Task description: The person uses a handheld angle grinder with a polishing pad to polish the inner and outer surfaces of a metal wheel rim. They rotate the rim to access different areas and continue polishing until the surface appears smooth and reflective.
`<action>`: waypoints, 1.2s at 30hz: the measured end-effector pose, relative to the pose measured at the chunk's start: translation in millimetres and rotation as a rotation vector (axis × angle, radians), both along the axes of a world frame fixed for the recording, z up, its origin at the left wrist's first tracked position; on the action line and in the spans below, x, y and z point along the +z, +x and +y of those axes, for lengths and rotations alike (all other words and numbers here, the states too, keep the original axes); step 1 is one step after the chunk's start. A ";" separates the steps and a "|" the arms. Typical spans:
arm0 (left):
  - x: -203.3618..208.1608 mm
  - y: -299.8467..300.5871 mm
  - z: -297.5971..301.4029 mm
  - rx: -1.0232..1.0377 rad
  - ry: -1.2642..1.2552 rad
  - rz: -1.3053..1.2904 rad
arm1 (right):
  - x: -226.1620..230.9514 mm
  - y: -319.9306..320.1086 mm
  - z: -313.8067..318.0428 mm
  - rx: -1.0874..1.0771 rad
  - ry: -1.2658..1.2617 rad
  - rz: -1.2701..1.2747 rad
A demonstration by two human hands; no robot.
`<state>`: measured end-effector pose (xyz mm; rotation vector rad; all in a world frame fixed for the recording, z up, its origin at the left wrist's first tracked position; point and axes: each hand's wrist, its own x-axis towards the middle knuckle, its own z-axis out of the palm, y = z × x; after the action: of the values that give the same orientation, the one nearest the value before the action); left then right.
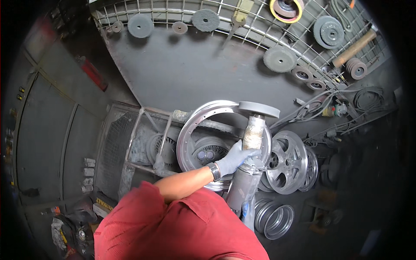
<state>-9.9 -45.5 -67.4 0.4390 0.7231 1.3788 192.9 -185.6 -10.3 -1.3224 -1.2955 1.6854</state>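
1. the left hand (pixel 237 158), in a grey glove, is closing around the pale, wrapped neck of a power tool (pixel 244 186), with a dark watch (pixel 213 171) circling the wrist.
2. the right hand (pixel 248 212), in a grey and blue glove, is gripping the rear end of the same tool; its fingers are mostly hiding, so their exact hold cannot be told.
3. the tool is standing nearly upright in view in front of the red shirt (pixel 186 229), its thick grey disc (pixel 259 109) sitting at the far end.
4. a large silver rim (pixel 184 145), with small holes around its flange, is resting behind the tool; the disc is overlapping its upper right edge, and whether they are touching cannot be told.
5. a metal frame (pixel 135 134) is standing at the rim's left.
6. a silver spoked wheel (pixel 296 162) is leaning just right of the tool, and stacked silver rings (pixel 289 223) are lying below it.
7. above, grey round discs (pixel 140 26) and a wooden-handled hammer (pixel 355 48) are hanging on a wire mesh (pixel 242 39).
8. a coiled cable (pixel 368 99) is hanging at the right.
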 end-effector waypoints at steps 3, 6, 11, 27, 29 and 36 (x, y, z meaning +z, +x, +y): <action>0.7 -13.7 -8.2 0.057 -0.011 -0.016 | 1.1 -0.4 6.4 0.042 -0.051 -0.014; -5.8 -25.4 -19.2 0.137 -0.015 -0.073 | 0.2 1.8 13.4 0.102 -0.123 -0.040; -24.2 -37.1 -41.3 0.242 -0.029 -0.146 | -1.5 6.8 34.1 0.212 -0.314 -0.172; -16.6 -11.9 -16.6 0.197 0.015 -0.049 | -72.8 43.9 47.0 0.215 0.113 -0.053; -17.4 -4.7 -6.8 0.069 0.037 -0.074 | -68.9 37.0 33.6 0.092 0.050 0.074; -17.2 43.0 10.2 -0.096 0.042 0.102 | -32.7 14.6 0.6 -0.167 -0.129 0.221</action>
<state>33.1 -35.3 -84.5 0.5736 0.7484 1.2902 207.5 -185.0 -42.9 -1.2398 -0.9378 1.7640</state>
